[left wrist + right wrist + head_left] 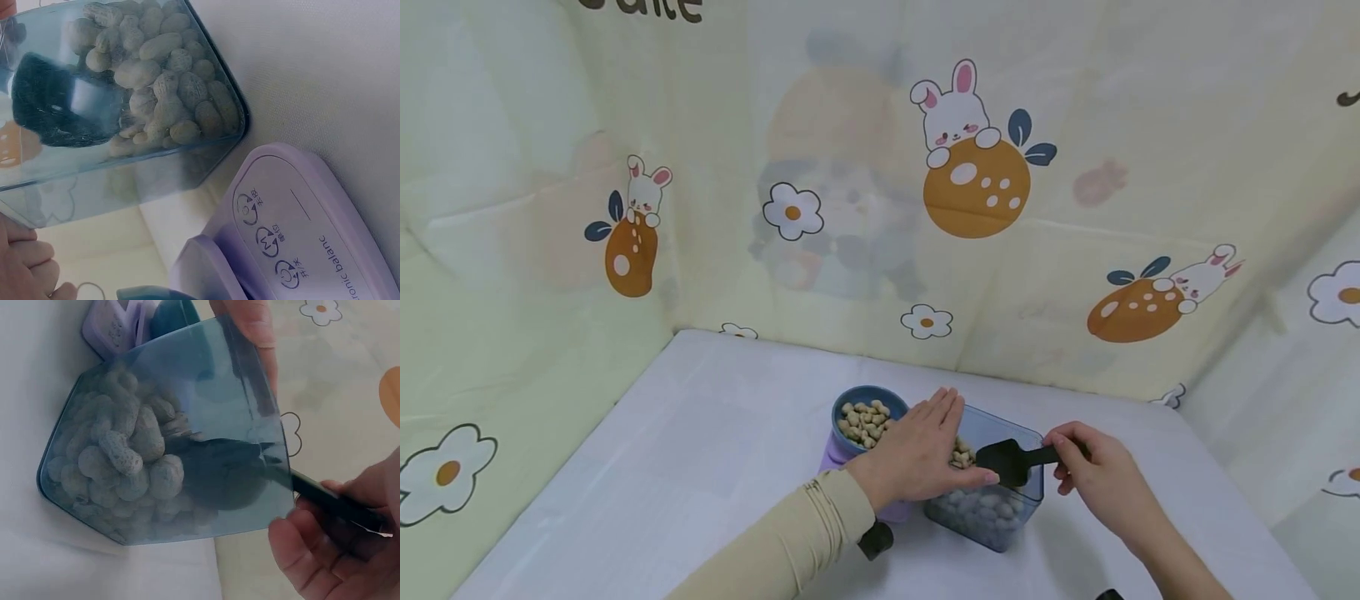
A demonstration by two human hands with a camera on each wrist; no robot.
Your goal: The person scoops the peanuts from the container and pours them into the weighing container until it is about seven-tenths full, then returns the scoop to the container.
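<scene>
A see-through blue tub [996, 423] stands on the table with peanuts [122, 453] in its lower part. My left hand [917, 457] lies along the tub's left side with straight fingers and its thumb out over the front rim. My right hand [1097, 467] grips the handle of a black scoop [1004, 461], the handle crossing the tub's right rim. The scoop's head is inside the tub beside the peanuts; its load cannot be made out. Left of my left hand, a blue bowl [869, 389] holds peanuts [862, 422].
The bowl sits on a purple electronic balance [306, 212], partly hidden by my left hand. A white cloth covers the table [722, 417]. Printed curtains [850, 317] rise along the back and sides. A small black object [876, 540] shows under my left wrist.
</scene>
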